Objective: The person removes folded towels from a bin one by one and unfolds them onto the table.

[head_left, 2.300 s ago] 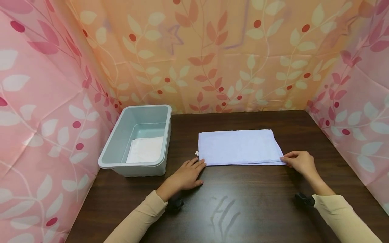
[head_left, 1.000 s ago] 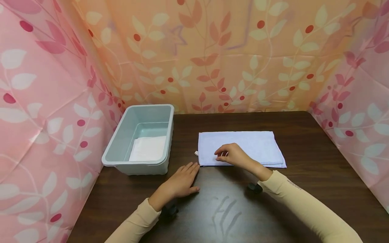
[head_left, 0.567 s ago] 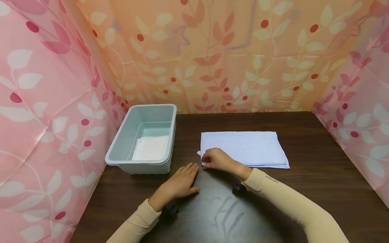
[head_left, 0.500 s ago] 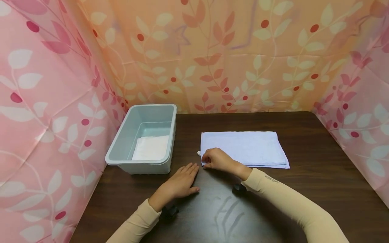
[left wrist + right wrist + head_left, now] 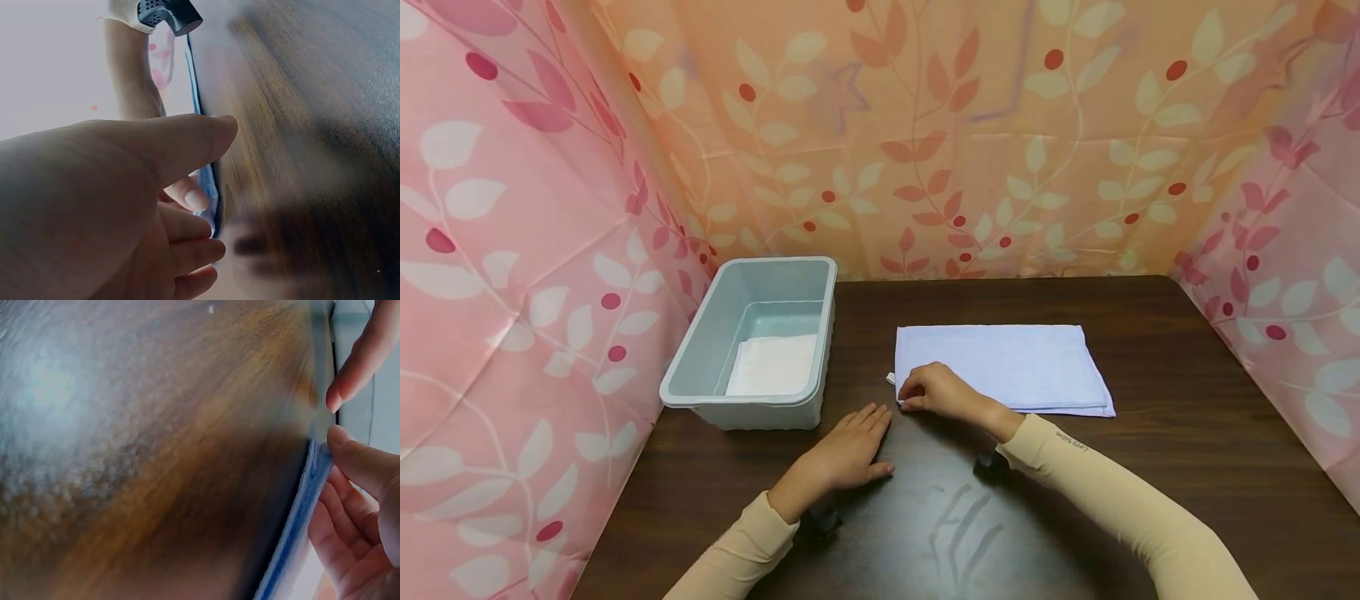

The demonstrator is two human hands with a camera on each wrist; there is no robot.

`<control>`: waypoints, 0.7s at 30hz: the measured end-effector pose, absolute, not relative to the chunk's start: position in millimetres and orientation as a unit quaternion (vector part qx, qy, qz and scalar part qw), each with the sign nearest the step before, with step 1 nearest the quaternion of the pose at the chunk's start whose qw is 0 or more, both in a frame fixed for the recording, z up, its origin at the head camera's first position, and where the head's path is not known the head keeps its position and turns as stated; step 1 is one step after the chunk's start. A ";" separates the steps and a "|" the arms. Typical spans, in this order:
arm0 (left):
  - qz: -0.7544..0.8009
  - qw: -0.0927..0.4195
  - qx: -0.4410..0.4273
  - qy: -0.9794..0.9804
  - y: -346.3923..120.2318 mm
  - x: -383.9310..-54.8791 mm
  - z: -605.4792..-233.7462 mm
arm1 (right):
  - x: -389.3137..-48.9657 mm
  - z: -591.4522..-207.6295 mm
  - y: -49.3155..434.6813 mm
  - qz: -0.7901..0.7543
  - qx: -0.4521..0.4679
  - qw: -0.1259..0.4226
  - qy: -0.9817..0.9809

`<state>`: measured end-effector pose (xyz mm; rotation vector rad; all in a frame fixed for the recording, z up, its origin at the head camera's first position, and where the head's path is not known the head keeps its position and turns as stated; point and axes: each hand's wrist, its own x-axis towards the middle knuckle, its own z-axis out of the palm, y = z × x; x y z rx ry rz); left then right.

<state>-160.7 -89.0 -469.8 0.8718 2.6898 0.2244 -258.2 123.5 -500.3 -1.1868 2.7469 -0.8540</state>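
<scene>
A pale lavender-blue folded towel (image 5: 1000, 358) lies flat on the table, with a small white tag (image 5: 891, 378) at its left edge. My right hand (image 5: 943, 392) pinches the towel's near left corner; in the right wrist view the thumb sits at the corner of the layered blue edge (image 5: 297, 519), fingers curled on the other side. My left hand (image 5: 848, 446) rests palm down just left of that corner, fingers straight and thumb spread. In the left wrist view, the left thumb (image 5: 194, 140) partly covers the right hand.
A grey-blue plastic bin (image 5: 741, 400) stands left of the towel, with a folded white cloth (image 5: 771, 365) on its floor. The dark wooden table (image 5: 1075, 500) is bounded by flowered curtains (image 5: 887, 125) at the back and both sides.
My right hand has left the towel's near right corner, crossed left over it, and taken the near left corner. My left hand has come off that corner onto the table beside it.
</scene>
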 end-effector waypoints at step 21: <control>0.057 0.133 0.363 0.921 -64.3 -169.3 -473.0 | -270.1 -476.7 144.7 -0.368 -0.291 -0.035 0.882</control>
